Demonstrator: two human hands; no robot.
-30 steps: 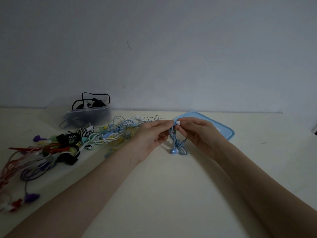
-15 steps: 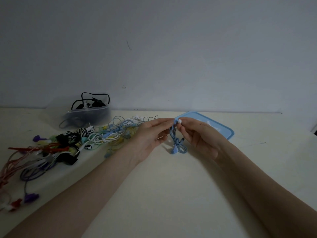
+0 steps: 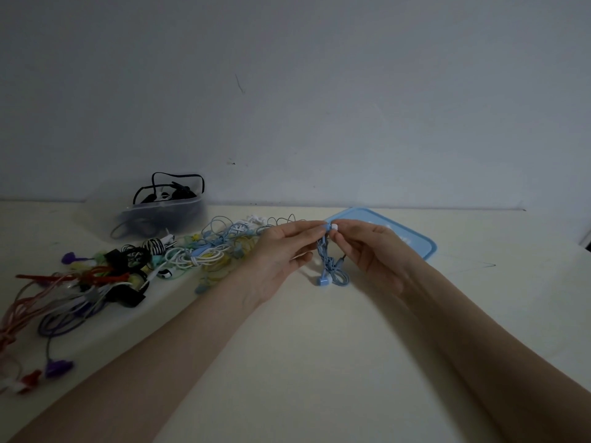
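Your left grip [image 3: 281, 251] and right grip [image 3: 379, 251] both pinch the top of the blue earphone bundle [image 3: 331, 270], meeting at its white earbud [image 3: 334, 226]. The bundle hangs toward 6 o'clock from the fingertips, long axis near vertical; its lower loops appear to rest on the table [image 3: 319, 362]. Neither hand is nearer.

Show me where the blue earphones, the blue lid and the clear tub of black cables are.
blue earphones [image 3: 323, 280], head view, on the lowest earbud.
blue lid [image 3: 423, 247], head view, on its right corner near the rim.
clear tub [image 3: 166, 215], head view, on its front wall.
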